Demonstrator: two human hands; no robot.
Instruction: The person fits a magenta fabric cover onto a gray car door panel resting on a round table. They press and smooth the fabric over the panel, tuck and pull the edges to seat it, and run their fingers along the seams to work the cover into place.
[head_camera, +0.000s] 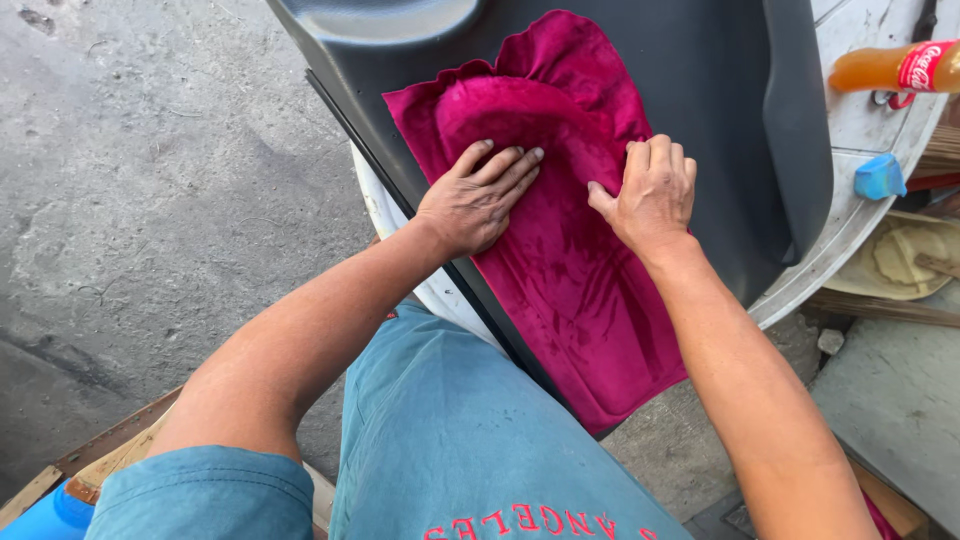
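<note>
Left hand: your left hand (478, 197) lies flat and open, palm down, fingers spread and pointing up and to the right. It presses on the magenta velvet fabric (560, 250) and grips nothing.

Right hand: your right hand (650, 190) rests on the same fabric, just beside the left. Its fingers are curled under at the knuckles and the thumb points toward the left hand. You cannot tell whether the curled fingers pinch a fold or only press down.

Fabric: it covers the middle of a dark grey moulded panel (740, 110), and a raised curved shape shows through it above your hands. Its top edge is ruffled and loose.

Long axis: the fabric runs from upper left, away from you, to lower right, ending near your knee.

Which way it lies: most of the smoothed fabric lies below and toward you; the loose ruffled part lies just beyond your fingertips. Both hands are about equally near that edge.

Support: the panel leans over a white curved piece (850, 215) above the concrete floor (150, 200).

Nearby: an orange drink bottle (885, 68) and a small blue object (879, 177) sit well to the right.
</note>
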